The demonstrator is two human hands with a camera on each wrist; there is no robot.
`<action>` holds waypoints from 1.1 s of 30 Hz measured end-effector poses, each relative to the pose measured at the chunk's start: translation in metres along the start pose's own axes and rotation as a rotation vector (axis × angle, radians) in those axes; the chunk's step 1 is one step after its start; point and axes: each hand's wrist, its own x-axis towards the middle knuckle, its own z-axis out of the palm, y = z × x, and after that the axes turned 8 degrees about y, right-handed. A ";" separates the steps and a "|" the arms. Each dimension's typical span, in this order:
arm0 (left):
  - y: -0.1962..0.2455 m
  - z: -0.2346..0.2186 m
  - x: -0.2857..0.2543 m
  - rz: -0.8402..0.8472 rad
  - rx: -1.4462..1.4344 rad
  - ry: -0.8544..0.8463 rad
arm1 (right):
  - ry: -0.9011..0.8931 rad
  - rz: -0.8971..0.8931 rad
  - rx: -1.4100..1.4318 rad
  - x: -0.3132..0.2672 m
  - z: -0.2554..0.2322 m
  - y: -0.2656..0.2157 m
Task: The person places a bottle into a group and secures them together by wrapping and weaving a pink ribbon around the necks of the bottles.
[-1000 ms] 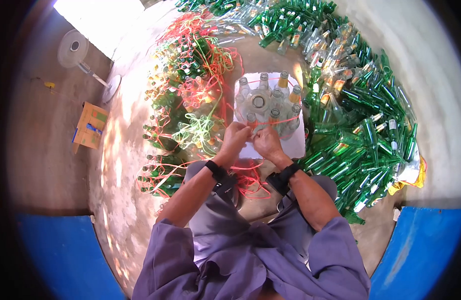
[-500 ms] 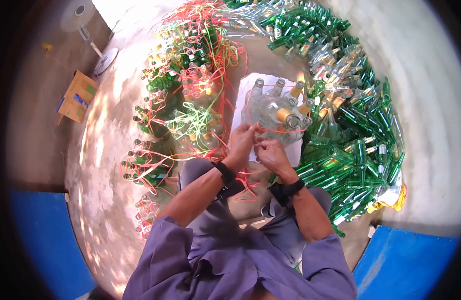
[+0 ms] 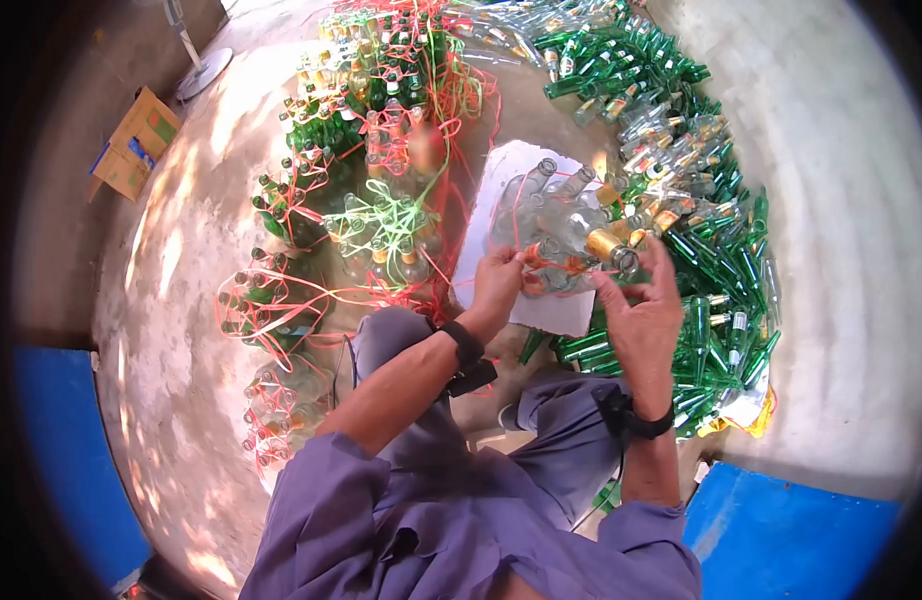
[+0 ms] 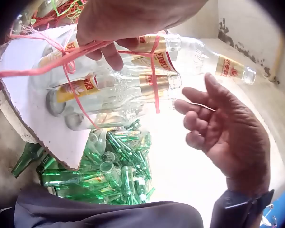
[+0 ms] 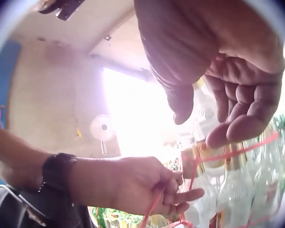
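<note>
Clear glass bottles (image 3: 556, 230) with gold and orange labels stand bunched on a white board (image 3: 551, 317), leaning to the right. A red plastic strap (image 4: 152, 80) runs round them at two levels. One bottle's neck (image 4: 231, 67) juts out beyond the others. My left hand (image 3: 498, 290) is at the near side of the bunch, its fingers pinching the strap's loose length (image 5: 154, 204). Spread beside the bottle necks on the right, my right hand (image 3: 646, 320) has its fingers apart and holds nothing.
Strapped bunches of green and clear bottles (image 3: 276, 205) stand on the left, with tangled red and green straps (image 3: 381, 222). Loose green bottles (image 3: 701, 340) are heaped on the right, near the wall. A cardboard box (image 3: 141, 145) and a stand fan's base (image 3: 204, 75) sit farther left.
The bunch has gone from upright to leaning right. My right hand has left the strap beside my left hand and moved right, opening out. My left hand stays at the near side of the bottles.
</note>
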 end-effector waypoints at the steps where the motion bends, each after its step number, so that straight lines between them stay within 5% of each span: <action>1: -0.002 -0.001 0.001 -0.002 -0.003 0.002 | 0.024 -0.063 0.005 0.005 -0.004 -0.014; 4: 0.001 0.001 0.000 0.004 0.029 0.005 | 0.005 -0.236 -0.100 0.024 -0.008 -0.031; 6: 0.003 0.003 -0.002 -0.009 0.007 0.007 | -0.193 -0.600 -0.414 0.041 -0.006 -0.018; 9: 0.000 0.002 0.001 -0.014 -0.025 0.011 | -0.373 -0.621 -0.597 0.054 0.006 -0.013; 21: -0.007 -0.001 0.004 -0.003 0.037 0.005 | -0.528 -0.849 -0.663 0.120 0.014 -0.023; 24: -0.008 -0.001 0.006 0.003 0.067 0.005 | -0.546 -0.662 -0.568 0.132 0.018 -0.038; 33: -0.011 0.002 0.005 0.016 0.091 0.021 | -0.661 -0.646 -0.578 0.176 0.043 -0.053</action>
